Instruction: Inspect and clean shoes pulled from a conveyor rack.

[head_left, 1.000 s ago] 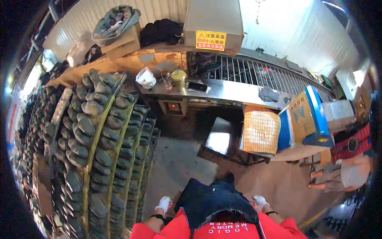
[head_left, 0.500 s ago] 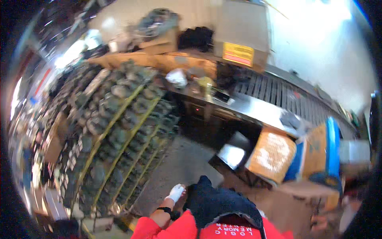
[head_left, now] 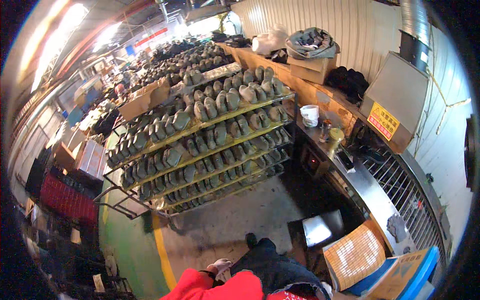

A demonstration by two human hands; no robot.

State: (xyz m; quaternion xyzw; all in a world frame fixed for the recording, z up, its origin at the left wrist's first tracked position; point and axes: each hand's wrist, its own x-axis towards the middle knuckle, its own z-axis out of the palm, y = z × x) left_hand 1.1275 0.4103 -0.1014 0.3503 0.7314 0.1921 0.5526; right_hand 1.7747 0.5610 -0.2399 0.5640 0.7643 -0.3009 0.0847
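My left hand (head_left: 220,265), pale and small, hangs low beside my dark trousers and apron, below the red sleeve. No object shows in it, and its fingers are too small to make out. At my other side only a white patch (head_left: 327,289) shows, perhaps my gloved right hand; the rest is hidden by my body. Ahead and left stands a wheeled rack (head_left: 200,170) with yellow shelf edges. Its shelves carry rows of dark grey, shoe-shaped pieces (head_left: 232,100). Neither hand touches the rack.
A metal-edged conveyor (head_left: 372,187) with slats runs along the right, holding a white cup (head_left: 310,116) and a jar (head_left: 336,136). Near me are a woven seat mat (head_left: 356,252) and a cardboard box (head_left: 397,277). A yellow floor line (head_left: 162,252) borders green floor.
My view has swung left, so the rack now sits nearer the middle and the conveyor farther right. The picture is sharper. My left hand still hangs low at my side.
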